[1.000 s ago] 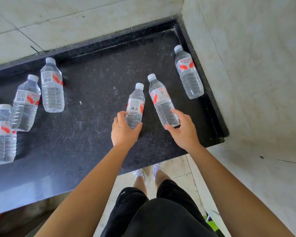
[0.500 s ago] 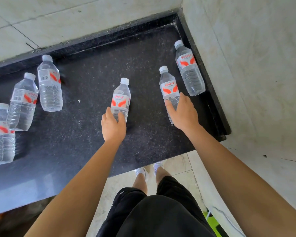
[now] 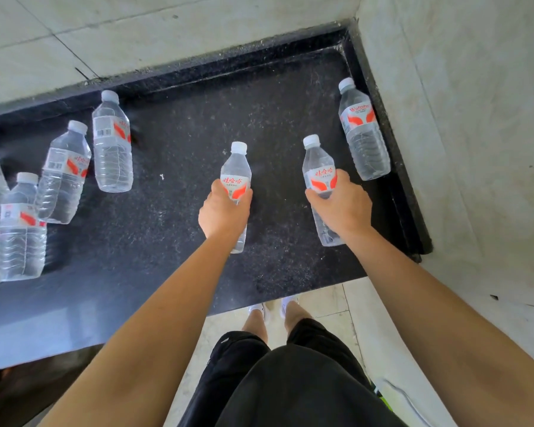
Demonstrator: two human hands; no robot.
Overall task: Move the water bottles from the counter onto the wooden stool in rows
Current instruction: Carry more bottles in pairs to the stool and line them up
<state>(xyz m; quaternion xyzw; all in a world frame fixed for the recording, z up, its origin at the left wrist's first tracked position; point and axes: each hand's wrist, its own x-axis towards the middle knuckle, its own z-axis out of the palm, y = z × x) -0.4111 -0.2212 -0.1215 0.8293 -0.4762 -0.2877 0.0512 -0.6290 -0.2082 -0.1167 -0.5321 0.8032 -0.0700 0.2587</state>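
While each hand grips one water bottle, both bottles sit upright over the right half of the black counter.

Left hand curls round the label of the middle bottle. Right hand curls round the next bottle, just to its right. Cannot tell if their bases touch the counter. Corner bottle stands by the right rim, near the wall. Group of bottles at the left end, well apart. Black shorts below.

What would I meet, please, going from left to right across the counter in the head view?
Leaving out the overlapping cluster at far left: tilted bottle → rear-left bottle → middle bottle, gripped by the left hand → neighbouring bottle, gripped by the right hand → corner bottle.
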